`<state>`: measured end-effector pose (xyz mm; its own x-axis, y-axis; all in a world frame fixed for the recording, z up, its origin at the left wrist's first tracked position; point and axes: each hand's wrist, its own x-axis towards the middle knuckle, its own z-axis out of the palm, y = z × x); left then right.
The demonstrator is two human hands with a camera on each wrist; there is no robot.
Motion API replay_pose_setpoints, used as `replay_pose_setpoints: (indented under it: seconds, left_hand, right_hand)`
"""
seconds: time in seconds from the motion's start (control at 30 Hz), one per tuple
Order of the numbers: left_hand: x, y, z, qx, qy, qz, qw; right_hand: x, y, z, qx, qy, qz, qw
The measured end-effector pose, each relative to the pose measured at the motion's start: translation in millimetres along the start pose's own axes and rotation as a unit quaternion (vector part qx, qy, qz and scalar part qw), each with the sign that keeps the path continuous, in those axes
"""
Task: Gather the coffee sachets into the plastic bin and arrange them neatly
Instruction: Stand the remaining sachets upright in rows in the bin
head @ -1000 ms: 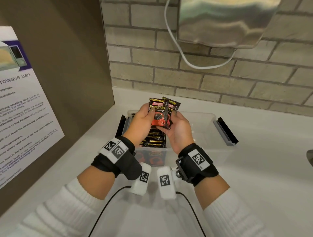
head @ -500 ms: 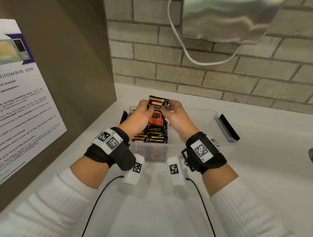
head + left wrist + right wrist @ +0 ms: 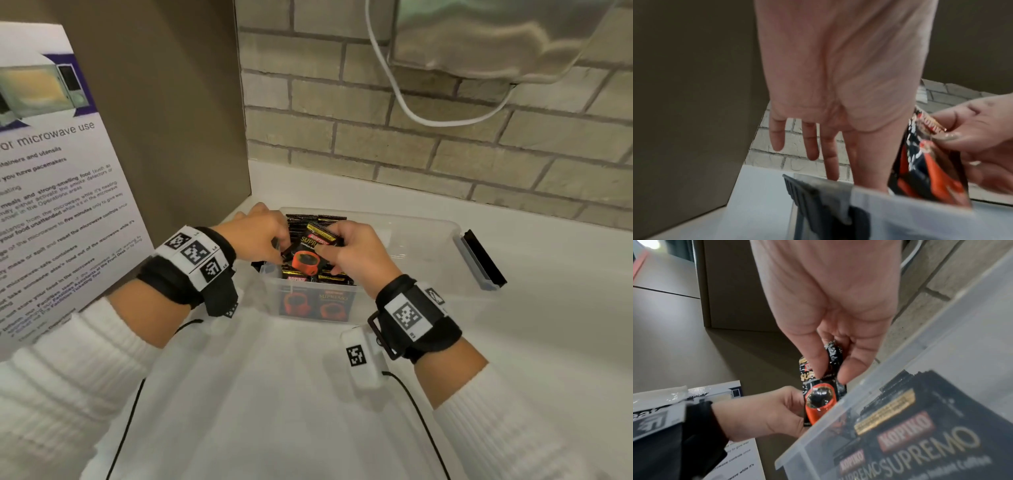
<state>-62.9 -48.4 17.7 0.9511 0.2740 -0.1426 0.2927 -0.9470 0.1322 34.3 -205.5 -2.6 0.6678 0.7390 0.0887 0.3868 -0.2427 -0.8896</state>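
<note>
A clear plastic bin [image 3: 424, 222] stands on the white counter, its left half packed with black and orange coffee sachets [image 3: 308, 275]. My right hand [image 3: 346, 253] pinches a held sachet [image 3: 310, 253] by its top between thumb and fingers, tilted just above the stack. The right wrist view shows that pinch [image 3: 830, 369] on the held sachet [image 3: 820, 395], with packed sachets [image 3: 900, 426] behind the bin wall [image 3: 962, 353]. My left hand [image 3: 260, 233] reaches into the bin's left side; its fingers [image 3: 826, 154] are straight and spread beside the held sachet [image 3: 925, 170].
Black latch handles sit on the bin's ends, one at the right [image 3: 483, 260]. A brown panel with a microwave notice [image 3: 61, 205] closes the left side. A brick wall [image 3: 411, 154] runs behind, with a metal dispenser and white cord [image 3: 479, 41] above.
Both hands have come down with the sachets from above the bin to the stack. My left hand has let go and moved to the left side; the right keeps the pinch.
</note>
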Motion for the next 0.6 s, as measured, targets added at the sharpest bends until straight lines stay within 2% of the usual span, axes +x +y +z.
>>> replay_pose_setpoints:
  seconds: [0.1, 0.27, 0.33, 0.5, 0.6]
  left_hand:
    - [4.7, -0.5, 1.0, 0.015, 0.008, 0.015, 1.000]
    - [13.6, -15.0, 2.5, -0.067, 0.053, 0.025, 0.996]
    - [16.1, -16.5, 4.5, -0.070, 0.038, 0.043, 0.996]
    - [16.8, -0.3, 4.8, -0.016, 0.009, 0.022, 1.000]
    - [18.5, 3.3, 4.4, 0.017, 0.003, 0.021, 1.000]
  right_hand:
    - [3.1, 2.1, -1.9, -0.019, -0.006, 0.004, 1.000]
    - [5.4, 2.6, -0.9, -0.065, -0.045, 0.002, 0.997]
    - [6.6, 1.9, 5.9, -0.112, -0.074, -0.004, 0.991]
    - [14.1, 0.3, 23.6, -0.244, -0.144, 0.000, 0.959]
    - [19.5, -6.7, 17.2, -0.238, -0.176, -0.004, 0.955]
